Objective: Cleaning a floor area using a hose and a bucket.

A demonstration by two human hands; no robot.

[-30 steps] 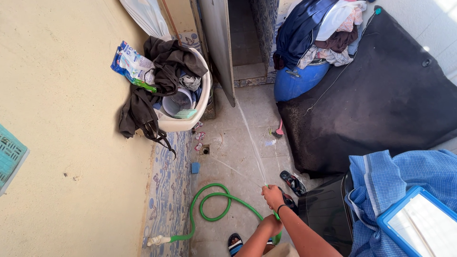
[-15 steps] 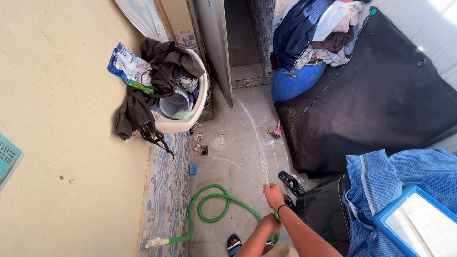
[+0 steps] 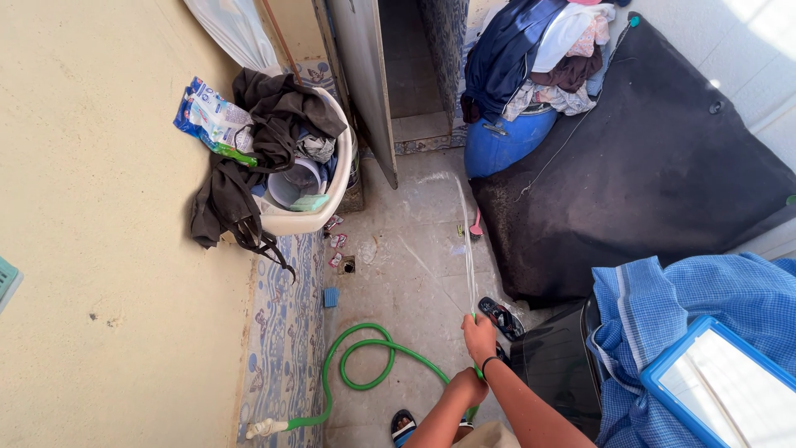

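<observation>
r hand (image 3: 479, 336) fingers clamped on green hose (image 3: 365, 365) tip – soft, bendy, wet; l hand (image 3: 467, 387) grips it lower.

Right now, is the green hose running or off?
Running: a thin stream of water shoots from the green hose end in the right hand.

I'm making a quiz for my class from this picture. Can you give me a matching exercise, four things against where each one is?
Things:
1. green hose
2. blue barrel
3. white basin
4. detergent bag

Places:
A. under a pile of clothes
B. looped on the floor, its end in the right hand
C. on the basin's edge, by the yellow wall
D. beside the door, filled with dark clothes

Pairs: 1-B, 2-A, 3-D, 4-C
</observation>
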